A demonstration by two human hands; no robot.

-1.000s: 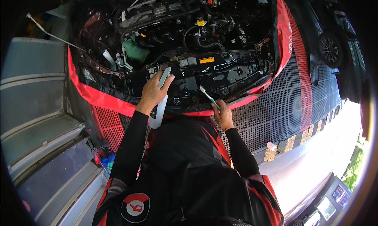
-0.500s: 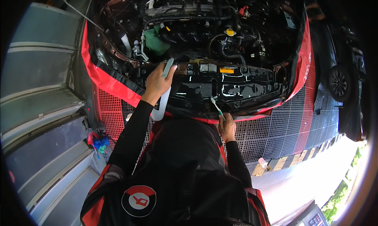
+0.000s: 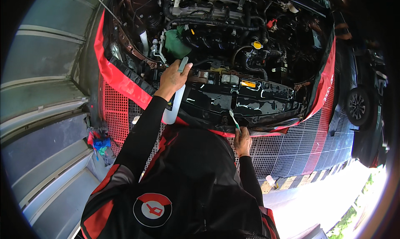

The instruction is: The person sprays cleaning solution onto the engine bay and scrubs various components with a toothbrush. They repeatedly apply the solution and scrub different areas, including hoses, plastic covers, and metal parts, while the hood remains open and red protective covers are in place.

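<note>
My left hand (image 3: 171,81) is wrapped around the neck of a white spray bottle (image 3: 175,105) with a grey trigger head. The bottle hangs just above the front edge of the engine bay. Between the fingers of my right hand (image 3: 242,144) is a toothbrush (image 3: 234,119) with a white head and a green-and-white handle. Its head is over the near edge of a black plastic panel (image 3: 212,98); whether the bristles touch it I cannot tell. Wet, shiny patches cover the panel, which carries an orange label (image 3: 248,84).
Beyond the panel lies the engine (image 3: 208,15), with a green cloth (image 3: 177,44) tucked at its left and a yellow cap (image 3: 256,45). A red cover (image 3: 121,84) drapes the car's edges. Grid flooring (image 3: 287,149) surrounds it; a dark car's wheel (image 3: 357,107) stands at right.
The whole view has tilted a little, so the engine bay appears shifted to the right. Both hands keep their holds on the spray bottle and the toothbrush.
</note>
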